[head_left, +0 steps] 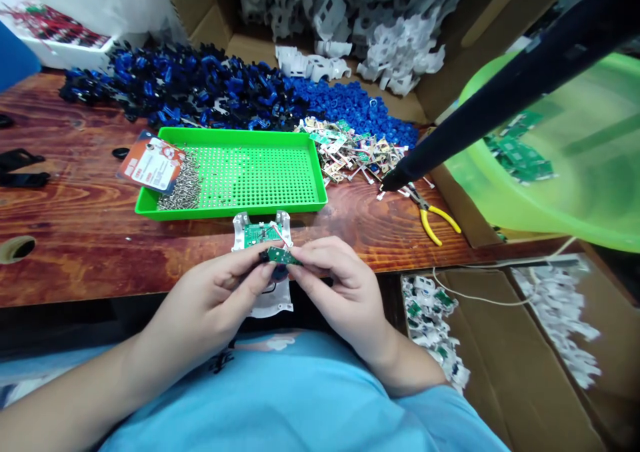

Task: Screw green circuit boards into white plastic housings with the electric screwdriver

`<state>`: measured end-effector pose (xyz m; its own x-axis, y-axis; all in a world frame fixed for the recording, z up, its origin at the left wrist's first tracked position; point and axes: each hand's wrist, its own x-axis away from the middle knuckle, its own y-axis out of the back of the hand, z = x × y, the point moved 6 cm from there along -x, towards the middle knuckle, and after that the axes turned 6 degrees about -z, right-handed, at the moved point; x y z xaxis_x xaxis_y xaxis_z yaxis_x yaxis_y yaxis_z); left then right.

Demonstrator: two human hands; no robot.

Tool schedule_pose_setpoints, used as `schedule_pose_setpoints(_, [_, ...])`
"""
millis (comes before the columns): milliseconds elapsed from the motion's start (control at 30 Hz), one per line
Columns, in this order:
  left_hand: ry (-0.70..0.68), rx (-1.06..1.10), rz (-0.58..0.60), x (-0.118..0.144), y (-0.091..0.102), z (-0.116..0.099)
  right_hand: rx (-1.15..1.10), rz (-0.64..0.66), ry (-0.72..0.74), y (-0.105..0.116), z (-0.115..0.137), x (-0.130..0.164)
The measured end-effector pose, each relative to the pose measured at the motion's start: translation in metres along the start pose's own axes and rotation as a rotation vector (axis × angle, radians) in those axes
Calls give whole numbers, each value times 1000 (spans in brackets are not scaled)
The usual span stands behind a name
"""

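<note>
Centre frame: I see the left hand (220, 299) and right hand (335, 282) both pinching a small green circuit board (281, 256). It sits just over a white plastic housing (261, 233), below the green tray (240, 169).

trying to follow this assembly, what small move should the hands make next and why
Probably lower the small green circuit board, pinched between left hand and right hand, onto the white plastic housing just beneath. The housing already carries one board with wires, and the small one hovers above it, unseated.

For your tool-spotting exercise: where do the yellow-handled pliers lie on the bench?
In the head view, the yellow-handled pliers lie on the wooden table, right of the green tray, just below the dark tool tip.
</note>
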<state>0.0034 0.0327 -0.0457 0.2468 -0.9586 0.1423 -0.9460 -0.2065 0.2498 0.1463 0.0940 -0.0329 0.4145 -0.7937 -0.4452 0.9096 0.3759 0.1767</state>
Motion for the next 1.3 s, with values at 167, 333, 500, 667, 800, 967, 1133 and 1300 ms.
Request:
schedule_pose_setpoints(167, [80,157,-2,0,-1,-1,14,-48,0,-3,-2,2])
schedule_pose_setpoints(333, [160,331,-51,0,-2,-1,-8,-77,-3,-5,-2,3])
schedule_pose_setpoints(500, [237,494,-39,-3,-7,-1,-4,-116,34,-5,2,6])
schedule_pose_setpoints(667, [253,552,-44,-2,-8,-5,-25,-118,68,-7,3,10])
schedule_pose_setpoints(800, [249,546,-41,-1,-6,-2,8,-123,124,-8,6,11])
schedule_pose_setpoints(967, [251,552,-23,-2,-8,-1,227,-78,253,-7,14,7])
schedule_pose_setpoints(1133, [254,466,-7,6,6,-7,282,7,388,-4,15,-3])
schedule_pose_setpoints(1300, [201,51,-84,28,41,-1,307,31,440,-4,2,-21])
